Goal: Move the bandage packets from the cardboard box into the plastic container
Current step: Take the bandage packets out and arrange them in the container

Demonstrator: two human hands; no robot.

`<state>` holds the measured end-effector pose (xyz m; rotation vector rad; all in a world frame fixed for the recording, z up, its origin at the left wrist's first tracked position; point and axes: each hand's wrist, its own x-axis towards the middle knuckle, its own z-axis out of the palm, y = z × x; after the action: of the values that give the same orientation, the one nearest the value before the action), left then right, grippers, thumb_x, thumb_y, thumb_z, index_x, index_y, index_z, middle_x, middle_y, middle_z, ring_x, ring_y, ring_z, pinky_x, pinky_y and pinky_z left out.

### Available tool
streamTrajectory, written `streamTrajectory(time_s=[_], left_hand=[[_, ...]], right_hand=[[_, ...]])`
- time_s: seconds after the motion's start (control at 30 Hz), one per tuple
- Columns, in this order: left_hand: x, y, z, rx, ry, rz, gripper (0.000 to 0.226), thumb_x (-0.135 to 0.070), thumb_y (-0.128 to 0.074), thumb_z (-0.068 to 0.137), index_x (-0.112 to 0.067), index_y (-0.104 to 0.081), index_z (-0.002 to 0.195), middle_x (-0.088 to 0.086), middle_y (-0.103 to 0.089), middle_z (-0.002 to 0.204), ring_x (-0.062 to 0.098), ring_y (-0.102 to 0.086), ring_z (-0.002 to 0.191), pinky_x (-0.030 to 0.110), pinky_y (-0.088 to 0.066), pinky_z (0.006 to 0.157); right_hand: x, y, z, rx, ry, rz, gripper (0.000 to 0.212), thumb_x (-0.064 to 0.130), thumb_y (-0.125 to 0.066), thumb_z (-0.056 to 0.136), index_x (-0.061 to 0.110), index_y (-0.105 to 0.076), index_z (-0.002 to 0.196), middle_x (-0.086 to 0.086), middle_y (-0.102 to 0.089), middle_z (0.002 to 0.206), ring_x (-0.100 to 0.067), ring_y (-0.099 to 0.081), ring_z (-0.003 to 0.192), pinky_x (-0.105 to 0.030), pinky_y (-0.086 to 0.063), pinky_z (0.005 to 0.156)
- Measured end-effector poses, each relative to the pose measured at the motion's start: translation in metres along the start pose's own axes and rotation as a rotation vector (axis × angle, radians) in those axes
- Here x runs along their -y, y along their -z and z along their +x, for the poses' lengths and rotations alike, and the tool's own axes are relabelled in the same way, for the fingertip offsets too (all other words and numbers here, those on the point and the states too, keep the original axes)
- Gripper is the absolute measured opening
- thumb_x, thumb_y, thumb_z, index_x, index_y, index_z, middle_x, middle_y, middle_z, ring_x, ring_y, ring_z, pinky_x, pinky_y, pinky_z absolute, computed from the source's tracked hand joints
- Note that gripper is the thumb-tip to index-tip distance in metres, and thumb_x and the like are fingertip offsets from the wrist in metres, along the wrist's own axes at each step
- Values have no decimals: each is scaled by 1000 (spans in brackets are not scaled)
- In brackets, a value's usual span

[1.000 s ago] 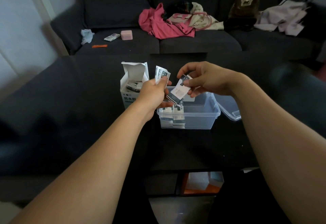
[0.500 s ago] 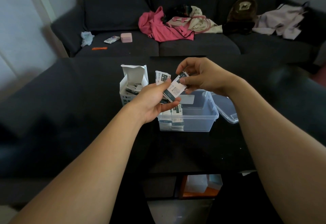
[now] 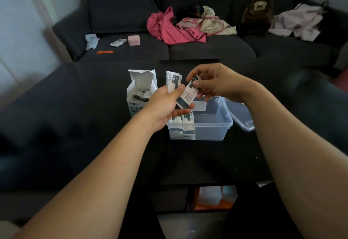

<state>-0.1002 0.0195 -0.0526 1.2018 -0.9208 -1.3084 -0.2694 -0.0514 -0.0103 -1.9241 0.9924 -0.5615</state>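
The head view looks down on a dark bench (image 3: 197, 163) where both hands meet above a clear plastic container (image 3: 212, 126). The left hand (image 3: 165, 105) grips a small stack of bandage packets (image 3: 174, 80), its thumb pressed across their face and its fingers curled beneath. The right hand (image 3: 212, 84) pinches the top end of a single packet (image 3: 189, 94) between thumb and fingers; that packet tilts down toward the left hand, and its lower end lies against the left thumb. More packets (image 3: 183, 126) stand on edge in the left end of the container. Just left of it an open cardboard box (image 3: 140, 95) stands upright, flap raised, with further packets inside. A clear lid (image 3: 243, 116) lies beside the container on the right. Behind the bench a dark sofa (image 3: 207, 46) carries a pink garment (image 3: 169, 28).
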Motion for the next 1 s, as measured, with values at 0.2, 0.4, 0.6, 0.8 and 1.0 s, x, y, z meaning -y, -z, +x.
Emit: streamTrajectory(time_s=[0.2,0.4,0.6,0.8,1.0], left_hand=[[1,2,2,1,9,-18,26,-26,-55,104,-6,-61,119,17,-74,104,23,-77,76,26,-60,55],[7,8,8,-130,-142,299,19,-30,-52,105,-14,-62,108,7,-62,81,8,-69,57,23,-53,48],[8,14,13,-214,-314,558,27,-33,-54,103,-14,-61,122,-1,-61,79,11,-68,63,21,-50,48],[10,16,14,-201,-331,560,23,-31,-55,103,-14,-62,117,-1,-61,76,10,-67,59,21,-49,45],[10,18,15,-205,-327,543,22,-30,-55,104,-13,-62,116,1,-60,73,10,-66,58,21,-48,45]], right_hand=[[-1,-3,0,-4,-4,76,20,4,-57,100,8,-64,118,-13,-73,94,-10,-63,68,-19,-56,60],[-7,6,3,15,-106,-80,15,3,-56,100,10,-65,109,-12,-73,100,-10,-64,70,-18,-55,58],[-20,-19,18,207,-206,-318,18,6,-58,100,17,-65,112,-8,-71,104,-13,-67,79,-21,-55,63],[-21,-28,28,266,-190,-401,21,7,-59,99,26,-63,107,-4,-68,100,-13,-64,79,-24,-51,66],[-24,-36,33,301,-223,-517,34,10,-60,99,24,-58,130,-6,-69,101,-14,-65,78,-24,-50,66]])
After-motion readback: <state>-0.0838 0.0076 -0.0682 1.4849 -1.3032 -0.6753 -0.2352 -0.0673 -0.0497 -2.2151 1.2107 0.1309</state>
